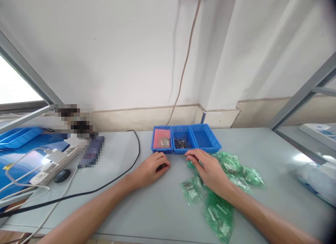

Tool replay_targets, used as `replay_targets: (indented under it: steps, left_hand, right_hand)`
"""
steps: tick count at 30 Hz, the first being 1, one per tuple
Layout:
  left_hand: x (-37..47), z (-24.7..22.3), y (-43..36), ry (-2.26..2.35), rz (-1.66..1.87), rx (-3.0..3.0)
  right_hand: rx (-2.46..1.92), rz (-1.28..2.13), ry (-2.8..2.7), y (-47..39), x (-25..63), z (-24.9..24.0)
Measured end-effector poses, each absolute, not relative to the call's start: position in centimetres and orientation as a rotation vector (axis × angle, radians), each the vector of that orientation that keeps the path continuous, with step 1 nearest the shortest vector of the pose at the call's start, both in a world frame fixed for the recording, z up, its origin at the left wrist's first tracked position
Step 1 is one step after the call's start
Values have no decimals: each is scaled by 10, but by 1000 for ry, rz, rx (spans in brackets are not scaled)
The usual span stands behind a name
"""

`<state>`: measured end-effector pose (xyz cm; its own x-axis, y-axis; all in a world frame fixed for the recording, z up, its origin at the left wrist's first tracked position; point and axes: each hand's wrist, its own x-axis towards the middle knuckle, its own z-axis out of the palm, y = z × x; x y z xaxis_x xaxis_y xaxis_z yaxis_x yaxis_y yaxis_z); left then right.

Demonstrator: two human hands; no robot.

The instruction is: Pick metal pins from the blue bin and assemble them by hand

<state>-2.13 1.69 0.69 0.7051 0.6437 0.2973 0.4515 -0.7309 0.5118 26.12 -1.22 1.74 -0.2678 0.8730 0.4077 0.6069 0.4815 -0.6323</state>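
Observation:
My left hand (152, 169) rests on the table with its fingers curled around small dark metal pieces (160, 166), whose exact kind is hard to make out. Thumb and fingertips of my right hand (207, 169) are pinched together, and a tiny dark tip (186, 155) shows between them. Just beyond the hands stand three blue bins in a row. The middle bin (185, 151) holds many thin dark metal pins or screws (182, 142). In the left bin (162, 150) lie a pink sheet (160, 134) and a small clear bag (165, 142). The right bin (207, 148) shows its bare blue floor.
Green plastic bags (219, 216) with metal and white parts lie around and under my right forearm. A black cable (115, 181) crosses the table at left, near a power strip (52, 169) and a mouse (62, 176). Clear plastic packaging (315, 179) sits at far right.

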Motion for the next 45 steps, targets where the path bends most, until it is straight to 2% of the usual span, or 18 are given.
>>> replay_targets:
  steps: [9,18,30,45]
  left_hand:
    - [-22,6,18,847,656,2517]
    - [-21,8,17,833,655,2528]
    - [-22,5,19,834,661,2532]
    - [-22,4,18,838,676,2525]
  right_hand:
    - [-1289,809,-1692,-12,262,21]
    - [-1156,1108,-1375,0,263,17]
    - [-1121,1194,-1272,-4,262,31]
    - [-1188,1128,-1238,-3,262,29]
